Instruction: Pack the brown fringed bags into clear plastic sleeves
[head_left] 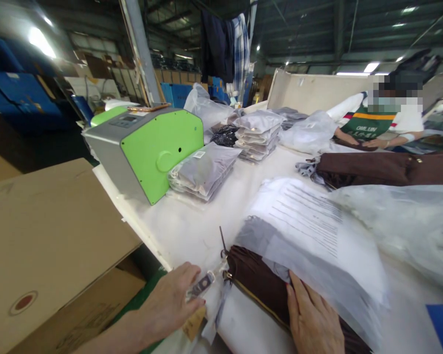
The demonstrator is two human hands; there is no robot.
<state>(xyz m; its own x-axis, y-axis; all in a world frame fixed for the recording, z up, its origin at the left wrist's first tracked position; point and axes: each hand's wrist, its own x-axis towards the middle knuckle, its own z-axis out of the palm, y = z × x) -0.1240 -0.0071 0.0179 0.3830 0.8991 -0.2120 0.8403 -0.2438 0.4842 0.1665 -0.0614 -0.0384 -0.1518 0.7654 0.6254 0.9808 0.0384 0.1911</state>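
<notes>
A dark brown zippered fabric bag (258, 275) lies on the table in front of me, with metal zipper pulls at its left end. My right hand (313, 314) rests on it, fingers stretched out flat along the fabric. Partly covering the bag is a clear plastic bag (306, 221) printed with lines of text. My left hand (173, 300) is at the bag's left end, thumb and fingers closed on a small clear tag (203, 285) with a dark patch. Just below that hand hangs a small brown paper label (192, 322).
A green and grey machine (147, 147) stands at the table's left edge, beside stacked plastic-wrapped packets (206, 169). More packets (258, 132) lie behind. Another brown bag (384, 167) lies at right. A co-worker (376, 123) works across the table. Cardboard boxes (51, 246) stand at left.
</notes>
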